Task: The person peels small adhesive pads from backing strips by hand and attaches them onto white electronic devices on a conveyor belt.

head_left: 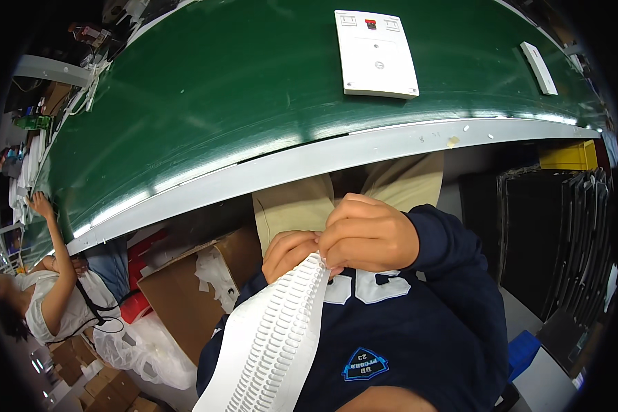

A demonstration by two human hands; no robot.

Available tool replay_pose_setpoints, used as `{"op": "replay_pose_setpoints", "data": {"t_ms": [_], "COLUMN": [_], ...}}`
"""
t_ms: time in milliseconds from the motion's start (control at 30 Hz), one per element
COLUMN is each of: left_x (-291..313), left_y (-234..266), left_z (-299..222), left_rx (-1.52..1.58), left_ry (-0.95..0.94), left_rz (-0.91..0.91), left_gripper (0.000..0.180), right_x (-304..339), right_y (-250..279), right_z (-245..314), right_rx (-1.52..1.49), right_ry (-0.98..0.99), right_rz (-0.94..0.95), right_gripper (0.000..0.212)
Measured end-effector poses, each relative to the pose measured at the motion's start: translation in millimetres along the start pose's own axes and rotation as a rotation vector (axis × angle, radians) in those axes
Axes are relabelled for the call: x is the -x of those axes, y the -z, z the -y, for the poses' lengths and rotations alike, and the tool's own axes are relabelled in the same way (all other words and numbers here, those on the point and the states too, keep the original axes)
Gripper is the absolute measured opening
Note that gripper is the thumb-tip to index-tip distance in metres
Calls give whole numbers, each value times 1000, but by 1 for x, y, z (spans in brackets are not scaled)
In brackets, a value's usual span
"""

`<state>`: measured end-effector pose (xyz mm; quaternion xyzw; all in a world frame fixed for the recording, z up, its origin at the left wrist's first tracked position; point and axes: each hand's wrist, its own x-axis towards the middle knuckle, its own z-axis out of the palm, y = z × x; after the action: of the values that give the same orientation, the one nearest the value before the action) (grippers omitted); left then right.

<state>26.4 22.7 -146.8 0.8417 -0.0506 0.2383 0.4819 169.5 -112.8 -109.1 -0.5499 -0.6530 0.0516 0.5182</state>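
Note:
A white sticker sheet (pixel 275 336) with rows of small oblong pieces slants across my lap, its lower end running toward the bottom edge of the head view. My left hand (pixel 287 254) is closed on the sheet's upper end. Right beside it, my right hand (pixel 369 233) pinches the same corner, fingers bent and pressed together. The fingertips of both hands meet there, so whether a loose sticker is between them is hidden. Both hands are in front of my dark blue top, below the bench's front edge.
On the green bench (pixel 240 82) lie a white flat device (pixel 376 58) and a narrow white piece (pixel 539 69). A cardboard box (pixel 178 309) stands at lower left. Black panels (pixel 535 233) are stacked on the right, near a yellow bin (pixel 568 156). Another person (pixel 55 295) works at far left.

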Motion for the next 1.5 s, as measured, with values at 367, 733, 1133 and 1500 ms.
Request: {"op": "replay_pose_setpoints", "data": {"t_ms": [367, 733, 1133, 1500], "left_x": [-7, -2, -1, 7], "left_y": [-3, 7, 18, 8], "left_z": [2, 4, 11, 12], "left_rx": [4, 33, -117, 48], "left_ry": [-70, -149, -48, -120], "left_rz": [-137, -157, -334, -278], "left_gripper": [31, 35, 33, 37], "right_x": [-6, -20, -32, -62], "right_y": [7, 2, 4, 37], "right_z": [-3, 14, 28, -97], "right_rx": [58, 316, 143, 546], "right_ry": [107, 278, -30, -523], "right_rz": [112, 93, -56, -294], "right_gripper": [15, 16, 13, 5]}}
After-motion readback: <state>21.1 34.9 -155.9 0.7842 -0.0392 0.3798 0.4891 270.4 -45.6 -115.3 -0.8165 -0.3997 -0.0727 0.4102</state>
